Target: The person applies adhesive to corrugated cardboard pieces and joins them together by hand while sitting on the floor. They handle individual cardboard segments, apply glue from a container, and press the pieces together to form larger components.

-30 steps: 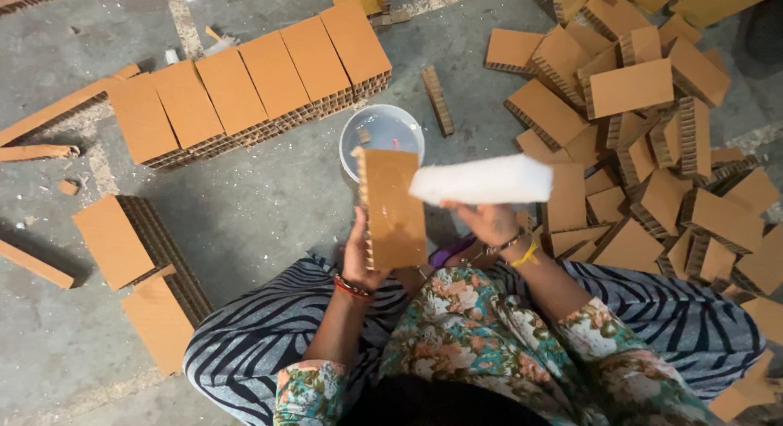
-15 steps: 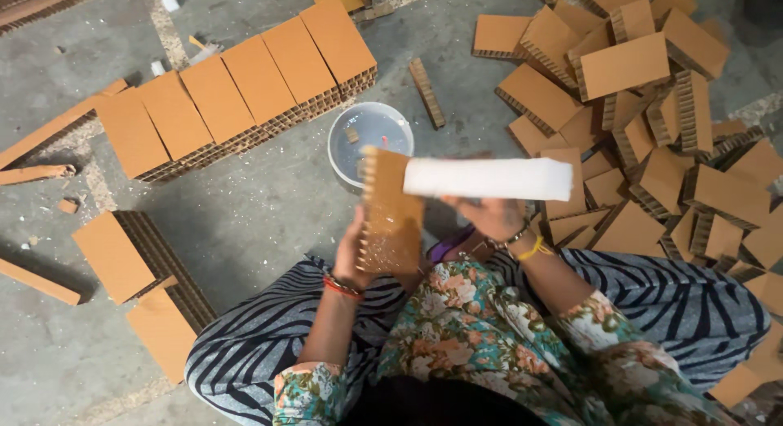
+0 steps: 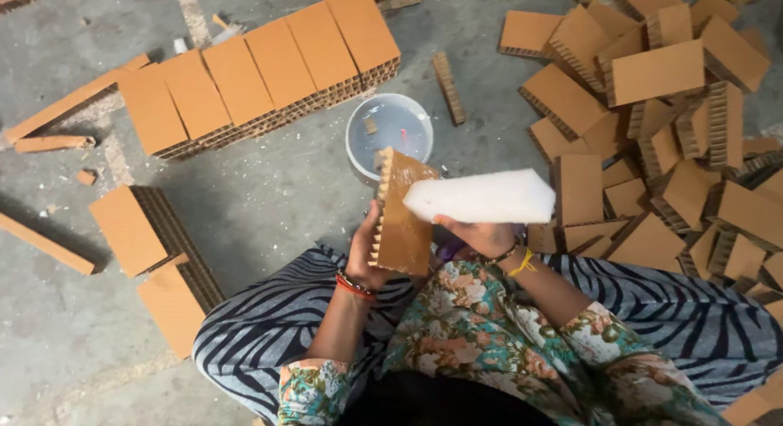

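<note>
My left hand (image 3: 364, 255) grips a brown honeycomb cardboard block (image 3: 400, 218) by its lower left edge and holds it upright above my lap. My right hand (image 3: 481, 234) holds a long white foam piece (image 3: 481, 198) level, its left end laid against the block's upper face. Just beyond the block, on the concrete floor, stands a round white bowl (image 3: 389, 132) with clear liquid and a few small bits in it.
A row of several cardboard blocks (image 3: 261, 67) lies side by side at the upper left. A loose heap of the same blocks (image 3: 661, 124) fills the right side. More blocks (image 3: 126, 230) and thin strips (image 3: 45, 242) lie at the left. One narrow strip (image 3: 448, 88) rests beside the bowl.
The white foam piece has slid down and to the right across the block's face. The block has tilted slightly in my left hand.
</note>
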